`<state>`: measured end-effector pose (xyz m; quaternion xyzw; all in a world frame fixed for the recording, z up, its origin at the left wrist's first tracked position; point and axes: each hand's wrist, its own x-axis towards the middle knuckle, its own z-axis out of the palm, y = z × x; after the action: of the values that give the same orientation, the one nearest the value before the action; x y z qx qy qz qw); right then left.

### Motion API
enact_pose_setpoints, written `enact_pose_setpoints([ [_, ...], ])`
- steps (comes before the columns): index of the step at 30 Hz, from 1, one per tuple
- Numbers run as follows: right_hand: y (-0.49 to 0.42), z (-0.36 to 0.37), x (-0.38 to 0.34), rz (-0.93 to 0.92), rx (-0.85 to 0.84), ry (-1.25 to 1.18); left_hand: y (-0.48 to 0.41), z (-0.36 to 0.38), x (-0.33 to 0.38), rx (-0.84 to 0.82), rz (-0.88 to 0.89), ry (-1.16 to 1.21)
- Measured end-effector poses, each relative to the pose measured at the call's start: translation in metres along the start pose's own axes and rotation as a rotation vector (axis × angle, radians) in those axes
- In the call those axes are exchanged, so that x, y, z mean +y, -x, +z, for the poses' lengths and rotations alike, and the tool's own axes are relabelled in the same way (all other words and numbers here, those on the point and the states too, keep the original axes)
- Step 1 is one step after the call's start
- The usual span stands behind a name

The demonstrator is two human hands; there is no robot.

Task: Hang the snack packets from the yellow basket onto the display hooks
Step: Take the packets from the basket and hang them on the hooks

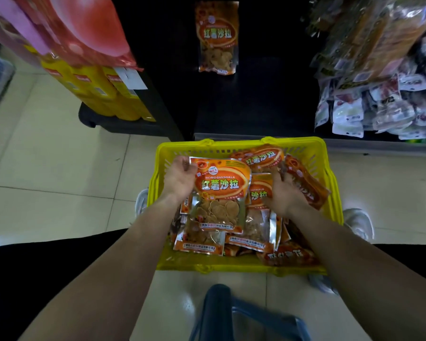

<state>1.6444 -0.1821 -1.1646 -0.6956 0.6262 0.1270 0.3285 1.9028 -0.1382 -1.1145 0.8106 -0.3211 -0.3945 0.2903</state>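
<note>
A yellow basket (241, 267) stands on the floor between my feet, filled with several orange snack packets. My left hand (180, 177) grips the top left corner of one orange packet (220, 193), which lies on top of the pile. My right hand (284, 193) reaches into the basket's right side, its fingers curled round the edge of another orange packet (305, 183). One matching packet (217, 38) hangs on the dark display panel straight ahead; its hook is hidden.
Yellow and red goods (99, 92) stand on a dark stand at the left. Mixed snack bags (379, 89) hang and pile at the right. A blue stool (246, 316) sits below the basket. Pale tiled floor (54, 168) lies to the left.
</note>
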Motion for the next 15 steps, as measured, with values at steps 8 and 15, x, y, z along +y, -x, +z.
enact_pose_setpoints([
  [8,-0.007,-0.019,-0.024,-0.029,0.059,-0.492,0.001,-0.003,0.002,0.017,0.034,0.054],
  [15,0.019,-0.098,-0.024,-0.159,0.232,-0.600,0.006,-0.039,0.027,0.099,0.102,0.004],
])
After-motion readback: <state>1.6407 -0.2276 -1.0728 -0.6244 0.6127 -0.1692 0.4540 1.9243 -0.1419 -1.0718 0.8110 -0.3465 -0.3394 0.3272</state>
